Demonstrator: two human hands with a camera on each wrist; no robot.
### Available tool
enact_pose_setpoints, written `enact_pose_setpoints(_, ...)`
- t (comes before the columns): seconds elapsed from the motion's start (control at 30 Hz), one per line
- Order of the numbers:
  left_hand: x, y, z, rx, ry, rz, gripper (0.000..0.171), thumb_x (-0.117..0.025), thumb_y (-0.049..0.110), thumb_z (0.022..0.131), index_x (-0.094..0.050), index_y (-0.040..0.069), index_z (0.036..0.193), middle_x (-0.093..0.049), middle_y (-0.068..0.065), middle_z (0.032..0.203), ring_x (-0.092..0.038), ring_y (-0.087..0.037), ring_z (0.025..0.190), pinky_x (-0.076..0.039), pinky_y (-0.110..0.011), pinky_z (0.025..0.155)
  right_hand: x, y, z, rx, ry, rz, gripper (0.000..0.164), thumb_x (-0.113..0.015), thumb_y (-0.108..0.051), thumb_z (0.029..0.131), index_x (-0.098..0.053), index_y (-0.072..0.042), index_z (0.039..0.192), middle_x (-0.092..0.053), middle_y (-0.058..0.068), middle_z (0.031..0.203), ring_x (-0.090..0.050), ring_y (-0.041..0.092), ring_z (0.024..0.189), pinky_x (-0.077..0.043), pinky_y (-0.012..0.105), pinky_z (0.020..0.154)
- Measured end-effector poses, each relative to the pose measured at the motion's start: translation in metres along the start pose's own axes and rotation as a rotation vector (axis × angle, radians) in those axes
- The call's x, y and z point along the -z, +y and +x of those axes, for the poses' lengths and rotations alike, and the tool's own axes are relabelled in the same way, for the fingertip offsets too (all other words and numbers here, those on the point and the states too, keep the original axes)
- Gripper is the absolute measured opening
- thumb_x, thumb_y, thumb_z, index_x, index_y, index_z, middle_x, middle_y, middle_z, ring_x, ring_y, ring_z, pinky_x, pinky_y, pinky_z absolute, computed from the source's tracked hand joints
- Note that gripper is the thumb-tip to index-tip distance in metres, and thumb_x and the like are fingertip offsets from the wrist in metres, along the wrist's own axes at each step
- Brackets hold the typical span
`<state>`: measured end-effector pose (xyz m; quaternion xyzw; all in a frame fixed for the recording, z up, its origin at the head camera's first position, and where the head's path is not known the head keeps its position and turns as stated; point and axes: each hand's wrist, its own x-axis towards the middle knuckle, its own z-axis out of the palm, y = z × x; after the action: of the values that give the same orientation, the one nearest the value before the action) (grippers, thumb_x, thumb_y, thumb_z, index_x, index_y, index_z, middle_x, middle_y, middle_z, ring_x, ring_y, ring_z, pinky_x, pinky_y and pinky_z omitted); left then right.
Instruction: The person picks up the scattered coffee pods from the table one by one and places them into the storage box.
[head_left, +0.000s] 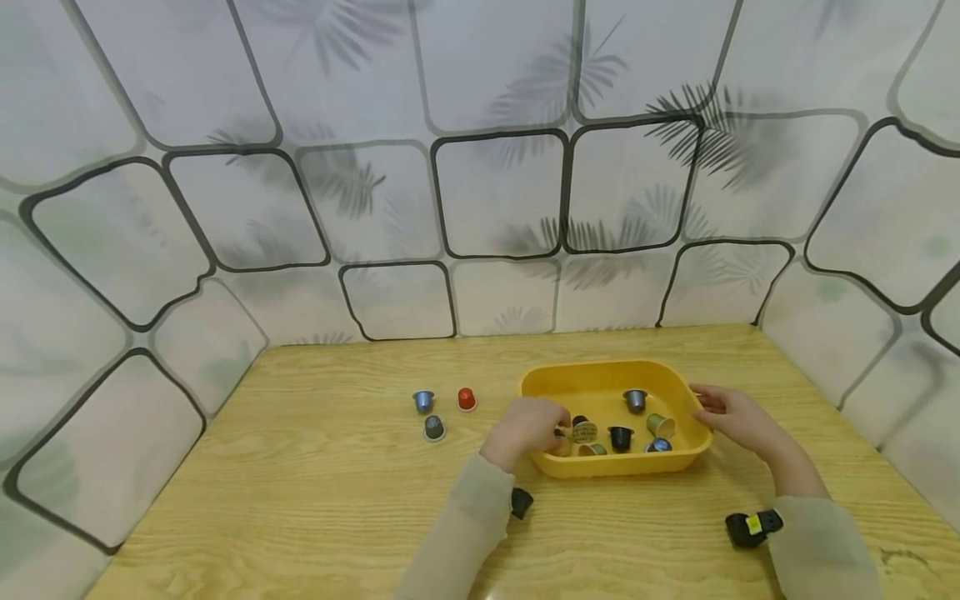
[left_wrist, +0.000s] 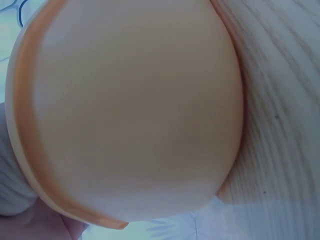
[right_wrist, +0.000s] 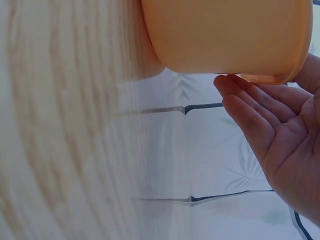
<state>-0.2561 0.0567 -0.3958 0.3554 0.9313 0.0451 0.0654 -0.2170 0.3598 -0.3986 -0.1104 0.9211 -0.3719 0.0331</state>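
A yellow tray holds several coffee capsules, among them a dark blue-grey one, a black one, a green one and a blue one. My left hand reaches over the tray's left end, its fingertips down beside a gold-lidded capsule. Whether those fingers grip a capsule is unclear; the tray wall hides them in the left wrist view. At the opposite end my right hand touches the tray. Its fingers extend fairly straight along the outer wall in the right wrist view.
Left of the tray, three capsules lie on the wooden table: a light blue one, a red one and a dark grey one. Patterned white walls enclose the table's back and sides.
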Motion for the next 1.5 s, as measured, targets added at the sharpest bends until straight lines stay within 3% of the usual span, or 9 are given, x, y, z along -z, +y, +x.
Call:
enact_pose_setpoints(0.2, 0.003, -0.004, -0.002, -0.045, 0.028, -0.082, 0.027, -0.065, 0.024, 0.081, -0.064, 0.019, 0.107, -0.061, 0.008, 0.102, -0.055, -0.008, 0.092, -0.044, -0.023, 0.076, 0.0, 0.002, 0.001, 0.017, 0.0, 0.001, 0.054, -0.051, -0.016, 0.091, -0.03, 0.017, 0.127, -0.038, 0.038, 0.121, -0.041, 0.048, 0.107, -0.042, 0.049, 0.081)
enact_pose_setpoints(0.4, 0.011, -0.01, -0.008, -0.063, 0.125, -0.187, 0.03, -0.062, 0.026, 0.083, -0.062, 0.016, 0.111, -0.06, 0.006, 0.107, -0.054, -0.009, 0.098, -0.042, -0.023, 0.082, 0.001, 0.006, 0.001, 0.047, 0.004, 0.023, 0.057, -0.053, -0.022, 0.089, -0.033, 0.017, 0.126, -0.042, 0.036, 0.118, -0.045, 0.045, 0.104, -0.045, 0.045, 0.079)
enact_pose_setpoints(0.77, 0.031, -0.018, -0.02, -0.109, 0.307, -0.161, 0.03, -0.062, 0.026, 0.083, -0.062, 0.011, 0.109, -0.061, 0.001, 0.107, -0.056, -0.012, 0.098, -0.042, -0.023, 0.083, 0.001, 0.002, 0.001, -0.01, -0.005, 0.006, 0.053, -0.05, -0.014, 0.091, -0.029, 0.017, 0.129, -0.039, 0.037, 0.121, -0.041, 0.047, 0.108, -0.042, 0.048, 0.082)
enact_pose_setpoints(1.07, 0.042, -0.028, -0.034, -0.07, 0.385, -0.249, 0.029, -0.063, 0.023, 0.083, -0.063, 0.008, 0.109, -0.062, -0.001, 0.107, -0.055, -0.015, 0.099, -0.042, -0.027, 0.086, 0.001, 0.001, 0.002, -0.015, -0.012, 0.014, 0.054, -0.05, -0.015, 0.09, -0.029, 0.017, 0.128, -0.039, 0.037, 0.121, -0.041, 0.047, 0.108, -0.042, 0.048, 0.082)
enact_pose_setpoints(1.5, 0.042, -0.059, -0.046, 0.03, 0.469, -0.34, 0.03, -0.062, 0.022, 0.083, -0.062, 0.007, 0.11, -0.06, -0.004, 0.108, -0.055, -0.019, 0.099, -0.044, -0.033, 0.083, 0.001, 0.001, 0.002, -0.011, -0.007, -0.003, 0.053, -0.051, -0.014, 0.09, -0.031, 0.017, 0.127, -0.04, 0.037, 0.12, -0.042, 0.047, 0.107, -0.042, 0.049, 0.082)
